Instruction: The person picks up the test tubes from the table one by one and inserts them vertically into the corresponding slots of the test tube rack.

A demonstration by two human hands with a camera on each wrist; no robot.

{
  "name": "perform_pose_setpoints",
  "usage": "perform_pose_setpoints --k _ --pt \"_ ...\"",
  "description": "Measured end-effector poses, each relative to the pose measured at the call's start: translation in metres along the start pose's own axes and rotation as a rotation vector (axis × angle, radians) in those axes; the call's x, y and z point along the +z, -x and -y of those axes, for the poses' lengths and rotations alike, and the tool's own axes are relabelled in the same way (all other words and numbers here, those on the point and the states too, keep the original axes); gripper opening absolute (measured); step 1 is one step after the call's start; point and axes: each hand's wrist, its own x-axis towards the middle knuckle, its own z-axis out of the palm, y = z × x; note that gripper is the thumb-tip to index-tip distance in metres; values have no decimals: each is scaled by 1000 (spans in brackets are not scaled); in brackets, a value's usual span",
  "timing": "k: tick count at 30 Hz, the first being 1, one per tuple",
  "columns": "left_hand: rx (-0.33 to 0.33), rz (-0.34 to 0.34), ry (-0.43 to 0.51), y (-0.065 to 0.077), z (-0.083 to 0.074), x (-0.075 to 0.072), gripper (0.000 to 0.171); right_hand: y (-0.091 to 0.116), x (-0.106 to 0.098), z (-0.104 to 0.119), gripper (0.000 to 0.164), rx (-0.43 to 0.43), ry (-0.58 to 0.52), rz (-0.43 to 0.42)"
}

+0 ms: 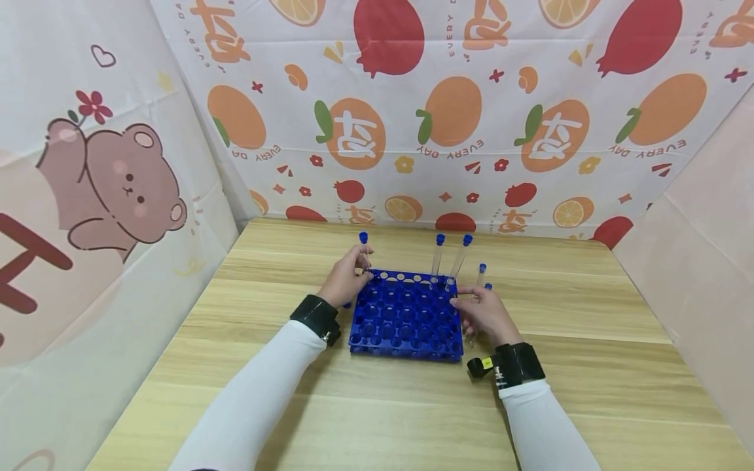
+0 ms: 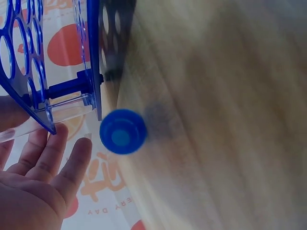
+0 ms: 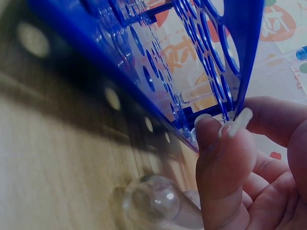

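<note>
A blue test tube rack (image 1: 406, 320) stands on the table between both hands. At its back left corner a clear test tube with a blue cap (image 1: 363, 237) stands in a hole, and my left hand (image 1: 346, 276) pinches its upper part, thumb close over the top plate. My right hand (image 1: 487, 315) grips the rack's right edge near the back, thumb and forefinger at the top plate in the right wrist view. Two more capped test tubes, one with its blue cap (image 1: 440, 240) and another leaning beside it (image 1: 460, 258), stand in the back right holes.
Right of the rack, partly behind the right hand, lie test tubes with blue caps (image 1: 482, 268); a rounded tube end (image 3: 153, 201) shows in the right wrist view. Another blue cap (image 2: 123, 132) lies left of the rack. A printed cloth (image 1: 406, 163) hangs behind the wooden table (image 1: 377, 412).
</note>
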Motion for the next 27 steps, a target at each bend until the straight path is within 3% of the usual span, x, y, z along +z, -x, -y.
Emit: perform_pose_setpoints --k 5,15,19,27 --pt "-41 20 28 4 -1 -1 70 0 0 0 46 0 -2 2" --pt "-14 56 -2 9 2 -17 108 13 -2 20 48 20 -9 37" --pt "-7 67 1 10 11 -24 107 16 -2 24 47 22 -17 37" --pt "-49 103 35 14 18 -32 90 1 0 2 48 5 -41 14"
